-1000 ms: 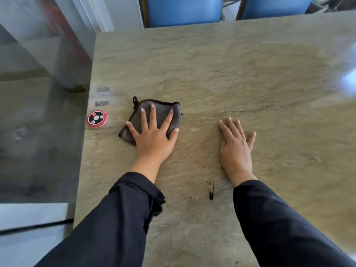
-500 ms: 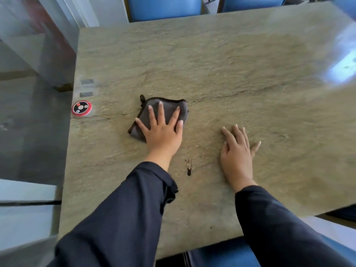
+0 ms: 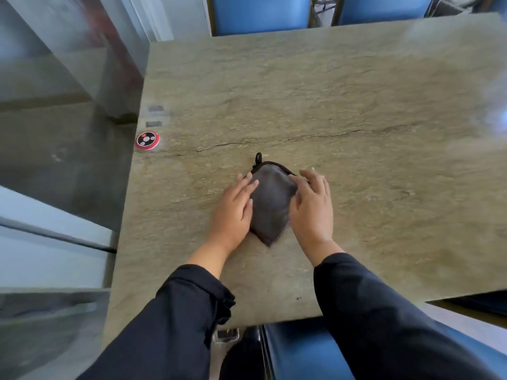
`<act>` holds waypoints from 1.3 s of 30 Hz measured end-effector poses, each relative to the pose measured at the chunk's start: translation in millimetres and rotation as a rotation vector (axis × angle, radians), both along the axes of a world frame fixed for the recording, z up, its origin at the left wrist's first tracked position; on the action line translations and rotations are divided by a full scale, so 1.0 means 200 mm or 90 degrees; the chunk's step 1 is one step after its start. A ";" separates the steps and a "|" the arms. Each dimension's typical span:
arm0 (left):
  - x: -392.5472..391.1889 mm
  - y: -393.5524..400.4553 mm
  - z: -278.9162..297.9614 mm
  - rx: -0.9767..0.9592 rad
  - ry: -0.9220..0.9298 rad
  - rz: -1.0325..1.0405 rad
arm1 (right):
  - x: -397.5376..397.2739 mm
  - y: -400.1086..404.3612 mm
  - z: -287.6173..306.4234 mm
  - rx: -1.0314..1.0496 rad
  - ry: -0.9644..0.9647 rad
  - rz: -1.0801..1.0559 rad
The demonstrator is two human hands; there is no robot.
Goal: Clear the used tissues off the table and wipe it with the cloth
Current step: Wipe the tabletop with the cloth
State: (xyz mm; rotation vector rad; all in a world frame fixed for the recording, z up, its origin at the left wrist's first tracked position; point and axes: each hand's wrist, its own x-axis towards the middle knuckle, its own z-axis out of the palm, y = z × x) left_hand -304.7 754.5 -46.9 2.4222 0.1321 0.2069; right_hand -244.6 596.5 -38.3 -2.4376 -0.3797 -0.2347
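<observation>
**Both hands close in on the folded cloth**

Where the near edge of the table (image 3: 274, 292) meets the blue seat (image 3: 296, 352) below it, two dark sleeves reach forward over the stone top. Just beyond them the grey cloth (image 3: 270, 204) lies folded into a rounded wedge, its point toward the person and its dark hanging loop on the far side. The left hand (image 3: 233, 212) lies along the cloth's left edge, fingers straight and together, their tips resting on its upper left corner. The right hand (image 3: 311, 207) covers the right edge, fingers loosely bent over the far right corner; whether they pinch the fabric or only rest on it cannot be told. The cloth thus sits between the two hands, touched by both, with its middle bare.

Half a second ago the left hand alone pressed flat on top of the cloth with spread fingers, while the right hand lay flat on bare stone well to the right. Since then the right hand has come across to the cloth, the left has slid off to its side, and the cloth looks more bunched and narrower.

Farther off, a long dark crack (image 3: 301, 137) runs across the stone. At the left rim sits a round red and black call button (image 3: 147, 140). Beyond the far edge stand two blue chairs (image 3: 260, 12).
</observation>
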 end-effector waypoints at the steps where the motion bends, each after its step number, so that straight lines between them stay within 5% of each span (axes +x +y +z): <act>1: -0.06 0.04 -0.01 0.036 -0.018 0.042 | -0.02 0.05 0.00 -0.006 0.024 0.077; 3: -0.19 0.11 -0.02 0.133 -0.001 0.154 | -0.04 0.13 -0.03 -0.090 0.096 0.178; 7: -0.41 0.23 -0.06 0.217 0.127 0.336 | -0.07 0.28 -0.12 -0.317 0.106 0.166; 11: -0.46 0.27 -0.09 0.129 0.111 0.307 | -0.30 0.42 -0.12 -0.349 0.050 0.288; 15: -0.46 0.28 -0.09 0.142 0.105 0.298 | -0.41 0.16 -0.13 -0.393 -0.045 0.480; 22: -0.46 0.28 -0.08 0.153 0.111 0.296 | -0.26 0.36 -0.12 -0.384 0.088 0.205; 29: -0.44 0.29 -0.09 0.187 0.177 0.290 | -0.63 0.13 -0.12 -0.382 -0.068 0.513; 32: -0.45 0.20 -0.05 0.124 0.149 0.315 | -0.44 -0.03 -0.12 -0.412 -0.118 0.521; 36: -0.48 0.01 0.02 -0.070 0.023 0.343 | -0.44 0.04 -0.13 -0.383 0.016 0.306; 39: -0.48 -0.04 0.03 -0.153 0.000 0.357 | -0.63 0.13 -0.14 -0.389 -0.023 0.437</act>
